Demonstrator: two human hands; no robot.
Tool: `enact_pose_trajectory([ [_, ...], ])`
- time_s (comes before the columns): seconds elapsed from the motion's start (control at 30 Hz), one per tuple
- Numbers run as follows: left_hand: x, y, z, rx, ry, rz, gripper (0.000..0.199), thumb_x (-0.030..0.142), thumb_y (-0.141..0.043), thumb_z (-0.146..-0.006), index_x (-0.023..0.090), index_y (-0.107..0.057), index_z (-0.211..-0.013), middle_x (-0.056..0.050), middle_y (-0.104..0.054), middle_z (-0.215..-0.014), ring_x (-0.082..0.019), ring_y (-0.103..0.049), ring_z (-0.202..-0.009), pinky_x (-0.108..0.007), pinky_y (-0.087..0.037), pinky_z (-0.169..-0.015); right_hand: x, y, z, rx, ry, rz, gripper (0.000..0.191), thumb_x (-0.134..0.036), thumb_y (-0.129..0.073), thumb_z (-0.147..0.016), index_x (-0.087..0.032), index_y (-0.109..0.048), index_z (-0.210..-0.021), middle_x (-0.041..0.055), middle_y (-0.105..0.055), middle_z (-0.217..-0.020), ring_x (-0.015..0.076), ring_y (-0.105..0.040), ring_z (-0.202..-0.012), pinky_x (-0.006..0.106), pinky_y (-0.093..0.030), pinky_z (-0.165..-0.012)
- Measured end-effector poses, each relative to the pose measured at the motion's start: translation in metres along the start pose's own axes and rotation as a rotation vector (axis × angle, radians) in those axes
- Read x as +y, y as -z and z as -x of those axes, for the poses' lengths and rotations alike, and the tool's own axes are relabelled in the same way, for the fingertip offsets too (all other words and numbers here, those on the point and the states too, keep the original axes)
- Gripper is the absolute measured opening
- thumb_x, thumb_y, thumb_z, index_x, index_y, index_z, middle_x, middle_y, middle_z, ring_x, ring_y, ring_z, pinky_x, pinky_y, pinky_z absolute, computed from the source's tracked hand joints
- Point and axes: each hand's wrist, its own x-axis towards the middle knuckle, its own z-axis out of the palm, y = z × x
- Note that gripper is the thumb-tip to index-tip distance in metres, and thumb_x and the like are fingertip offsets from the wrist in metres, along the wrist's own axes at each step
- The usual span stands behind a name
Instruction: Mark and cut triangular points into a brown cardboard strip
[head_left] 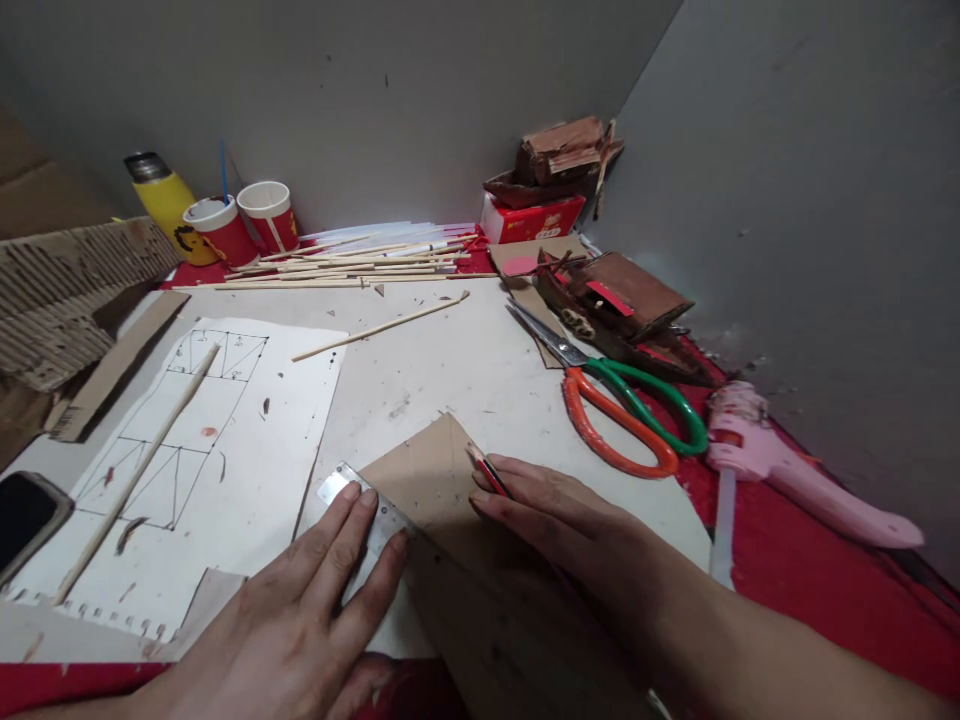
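Observation:
My left hand (300,600) presses its fingertips down on a metal ruler (337,484), which lies slantwise along the left edge of a brown cardboard piece (435,470). Between the fingers of my right hand (555,530) is a red and black pencil (492,474), its sharpened tip near the right edge of the cardboard. The pencil's rear part is hidden by the hand. Part of the cardboard lies in shadow beneath my hands. Left of them, a spiral-torn paper sheet (277,430) bears a drawn truss-like figure, with a wooden stick (142,465) across it.
Scissors (600,370) with orange and green handles lie at right, beside a pink glue gun (795,480). Several thin sticks (360,268), two paper cups (268,215) and a yellow bottle (161,205) are at the back. Brown cardboard constructions (630,290) stand back right; a phone (30,515) is left.

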Motion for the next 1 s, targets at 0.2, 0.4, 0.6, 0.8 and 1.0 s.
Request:
enact_pose_trajectory([
  [0.2,0.001,0.002,0.003,-0.010,0.024,0.023,0.051,0.039,-0.038,-0.105,0.012,-0.052,-0.147,-0.027,-0.053,-0.148,-0.036,-0.053,-0.137,-0.040,-0.061,-0.092,0.000,0.001,0.002,-0.041,0.000,-0.001,0.063,-0.009,-0.055,-0.099,-0.027,-0.038,-0.157,0.0117,-0.050,-0.157,0.0297,-0.045,-0.145,0.050,-0.044,-0.116],
  [0.4,-0.002,0.002,0.003,-0.022,0.006,0.039,0.052,0.037,-0.036,-0.105,0.010,-0.051,-0.146,-0.030,-0.051,-0.148,-0.040,-0.051,-0.137,-0.042,-0.062,-0.090,-0.007,0.004,-0.006,0.039,0.019,-0.010,0.060,-0.014,-0.058,-0.100,-0.029,-0.041,-0.156,0.0105,-0.058,-0.150,0.0292,-0.050,-0.142,0.048,-0.047,-0.114],
  [0.6,-0.001,0.001,0.002,-0.024,0.007,0.062,0.052,0.040,-0.041,-0.104,0.011,-0.051,-0.146,-0.029,-0.051,-0.149,-0.040,-0.051,-0.137,-0.043,-0.062,-0.091,-0.008,0.004,-0.011,0.063,0.006,-0.023,0.053,-0.015,-0.059,-0.099,-0.023,-0.051,-0.151,0.0139,-0.062,-0.146,0.0314,-0.056,-0.137,0.048,-0.049,-0.113],
  [0.8,-0.001,0.001,0.000,-0.014,0.007,0.121,0.056,0.043,-0.053,-0.100,0.009,-0.052,-0.144,-0.031,-0.050,-0.149,-0.043,-0.047,-0.139,-0.048,-0.060,-0.095,-0.004,0.001,-0.005,0.047,0.014,-0.027,0.052,-0.014,-0.059,-0.099,-0.021,-0.051,-0.150,0.0140,-0.060,-0.148,0.0299,-0.050,-0.141,0.048,-0.046,-0.116],
  [1.0,0.000,-0.002,0.001,-0.019,-0.001,0.147,0.061,0.043,-0.057,-0.099,0.005,-0.050,-0.145,-0.033,-0.048,-0.149,-0.046,-0.044,-0.141,-0.052,-0.057,-0.098,-0.008,0.004,-0.009,0.054,0.010,-0.033,0.046,-0.015,-0.057,-0.101,-0.018,-0.055,-0.146,0.0156,-0.060,-0.147,0.0296,-0.051,-0.141,0.047,-0.047,-0.114],
])
